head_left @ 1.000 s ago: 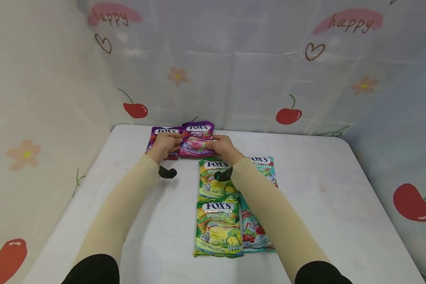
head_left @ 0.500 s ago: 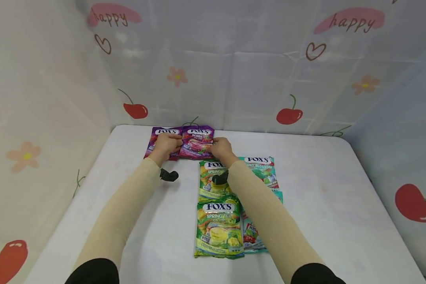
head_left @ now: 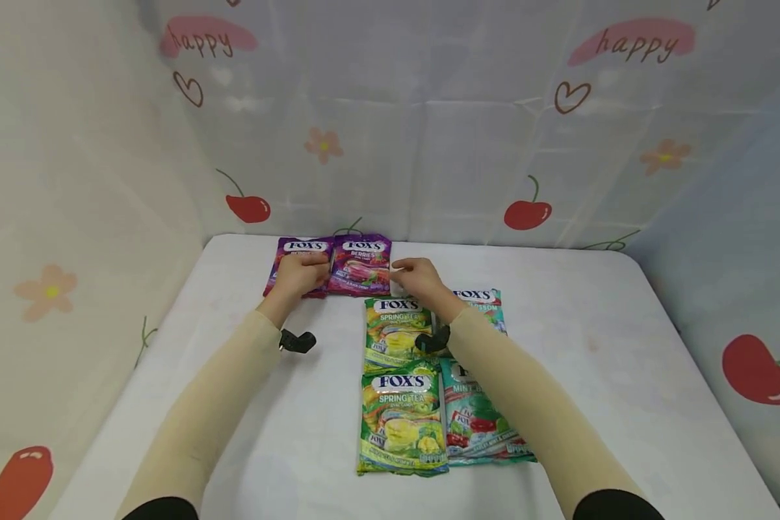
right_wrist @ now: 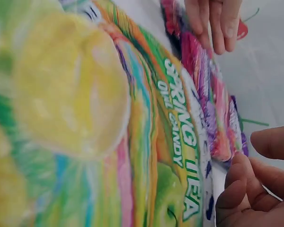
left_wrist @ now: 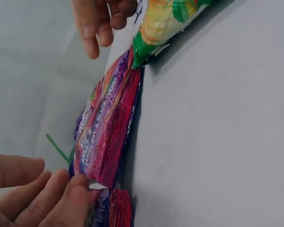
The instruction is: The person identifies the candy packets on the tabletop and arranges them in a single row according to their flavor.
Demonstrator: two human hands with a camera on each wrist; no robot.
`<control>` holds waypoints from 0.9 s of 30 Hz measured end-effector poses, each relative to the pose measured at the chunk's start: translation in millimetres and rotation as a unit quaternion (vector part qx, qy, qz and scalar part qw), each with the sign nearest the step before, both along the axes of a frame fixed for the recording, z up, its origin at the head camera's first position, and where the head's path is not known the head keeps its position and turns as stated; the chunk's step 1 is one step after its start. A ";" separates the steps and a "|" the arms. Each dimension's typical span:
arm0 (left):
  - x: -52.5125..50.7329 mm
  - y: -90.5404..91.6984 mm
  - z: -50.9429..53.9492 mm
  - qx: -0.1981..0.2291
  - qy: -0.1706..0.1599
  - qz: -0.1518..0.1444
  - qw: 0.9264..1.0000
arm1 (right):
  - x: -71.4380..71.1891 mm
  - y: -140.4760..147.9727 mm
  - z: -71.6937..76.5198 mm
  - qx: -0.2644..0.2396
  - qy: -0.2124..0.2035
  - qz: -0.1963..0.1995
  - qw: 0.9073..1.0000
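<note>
At the upper left of centre in the head view, the left hand (head_left: 301, 274) lies across the left purple bag (head_left: 307, 246), its fingers extended, gripping nothing, the tips at the seam with the right purple bag (head_left: 362, 266). The right hand (head_left: 421, 278), just beside that bag's right edge, has loosely bent fingers, thumb apart, and holds nothing; whether a fingertip touches the bag I cannot tell. The right purple bag reads "FOX'S BERRIES", with "BLACK CHERRY" legible in the left wrist view. Below, at the frame's centre, the upper green bag (head_left: 393, 336) and lower green bag (head_left: 403, 419) read "FOX'S SPRING TEA". To their right, partly under the right sleeve (head_left: 526, 390), lie the upper teal bag (head_left: 490, 303), marked "FOX'S", and the lower teal bag (head_left: 474, 419), showing "MINT". On the backdrop (head_left: 422, 159), "happy" appears upper left and upper right.
</note>
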State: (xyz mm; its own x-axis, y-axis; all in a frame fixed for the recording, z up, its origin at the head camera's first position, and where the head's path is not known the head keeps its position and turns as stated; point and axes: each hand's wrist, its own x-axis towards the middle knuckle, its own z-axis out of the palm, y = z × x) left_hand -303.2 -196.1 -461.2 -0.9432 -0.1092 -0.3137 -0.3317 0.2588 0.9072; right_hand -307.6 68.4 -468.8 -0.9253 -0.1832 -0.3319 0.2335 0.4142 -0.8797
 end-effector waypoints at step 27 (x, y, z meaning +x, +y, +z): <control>70.7 25.6 -4.8 0.086 -0.059 -0.132 0.986 | 71.3 75.0 20.2 -0.132 -0.031 0.024 0.990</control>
State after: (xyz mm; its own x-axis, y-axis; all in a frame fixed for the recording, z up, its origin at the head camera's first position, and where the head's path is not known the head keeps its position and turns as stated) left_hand -232.5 -170.5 -466.0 -0.8876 0.1999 -0.4150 -0.3786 0.1968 0.9044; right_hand -236.3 143.4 -448.6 -0.8926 -0.3143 -0.3234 0.2771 0.1835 -0.9432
